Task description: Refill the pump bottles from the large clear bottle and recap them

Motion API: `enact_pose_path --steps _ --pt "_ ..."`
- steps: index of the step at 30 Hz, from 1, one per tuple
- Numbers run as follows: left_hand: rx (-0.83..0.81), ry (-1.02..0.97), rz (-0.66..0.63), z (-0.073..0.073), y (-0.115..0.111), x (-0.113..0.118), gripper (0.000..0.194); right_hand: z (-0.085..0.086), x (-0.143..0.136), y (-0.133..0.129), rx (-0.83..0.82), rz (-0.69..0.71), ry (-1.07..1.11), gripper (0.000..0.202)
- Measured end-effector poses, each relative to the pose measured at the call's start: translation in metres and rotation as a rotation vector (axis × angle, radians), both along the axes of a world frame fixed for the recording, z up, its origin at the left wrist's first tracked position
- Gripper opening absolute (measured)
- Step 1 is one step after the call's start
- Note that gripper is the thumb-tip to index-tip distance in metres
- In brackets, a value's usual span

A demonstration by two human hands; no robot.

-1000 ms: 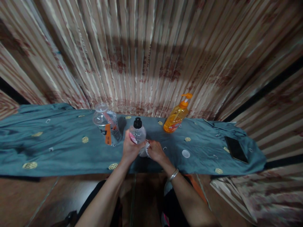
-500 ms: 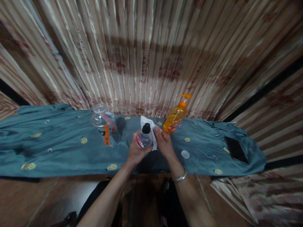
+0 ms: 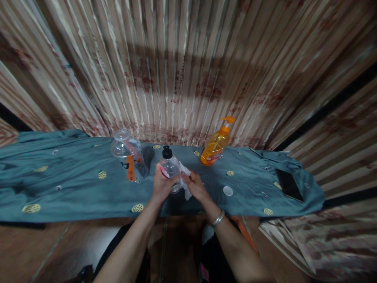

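Note:
A clear bottle with a black cap and a pink-marked label stands over the middle of the cloth-covered table, tilted slightly. My left hand is wrapped round its left side. To the right, my right hand pinches a white cloth or tissue, which lies against the bottle's right side. A silver bangle is on my right wrist. Part of the bottle's body is hidden by my left fingers and the white cloth.
On the teal patterned tablecloth, a large clear jar with an orange label stands left. An orange pump bottle stands behind right. A white disc and a black phone lie right. A striped curtain hangs behind.
The bottle has moved left and become more upright, showing more of its body. My right hand and the white cloth have shifted lower, along the bottle's side. The view has shifted slightly.

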State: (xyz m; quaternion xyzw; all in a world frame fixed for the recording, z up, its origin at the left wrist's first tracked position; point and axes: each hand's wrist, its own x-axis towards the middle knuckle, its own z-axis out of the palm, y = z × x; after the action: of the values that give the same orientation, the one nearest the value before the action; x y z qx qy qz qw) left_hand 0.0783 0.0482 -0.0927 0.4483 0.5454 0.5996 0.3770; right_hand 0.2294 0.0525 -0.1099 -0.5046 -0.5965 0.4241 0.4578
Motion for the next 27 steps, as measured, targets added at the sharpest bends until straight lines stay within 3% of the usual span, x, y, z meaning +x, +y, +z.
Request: enact_pose_path --steps 7,10,12,15,23,27 --pt "0.017 0.027 0.102 -0.001 0.005 -0.010 0.065 0.005 0.028 -0.004 0.194 -0.180 -0.364 0.046" --pt "0.033 0.044 0.141 0.001 0.007 -0.016 0.065 0.001 0.022 -0.011 0.212 0.003 -0.550 0.036" --pt "0.037 0.052 0.161 0.002 0.008 -0.020 0.064 -0.003 0.017 -0.016 0.221 0.150 -0.626 0.044" --pt "0.036 0.064 0.186 0.005 0.008 -0.023 0.064 -0.004 0.013 -0.018 0.216 0.226 -0.646 0.057" --pt "0.051 0.066 0.146 0.019 0.000 -0.015 0.065 0.009 -0.006 -0.022 0.246 0.178 -0.487 0.079" --pt "0.064 0.066 0.096 0.020 -0.009 -0.003 0.065 0.008 -0.020 -0.028 0.287 0.109 -0.489 0.076"
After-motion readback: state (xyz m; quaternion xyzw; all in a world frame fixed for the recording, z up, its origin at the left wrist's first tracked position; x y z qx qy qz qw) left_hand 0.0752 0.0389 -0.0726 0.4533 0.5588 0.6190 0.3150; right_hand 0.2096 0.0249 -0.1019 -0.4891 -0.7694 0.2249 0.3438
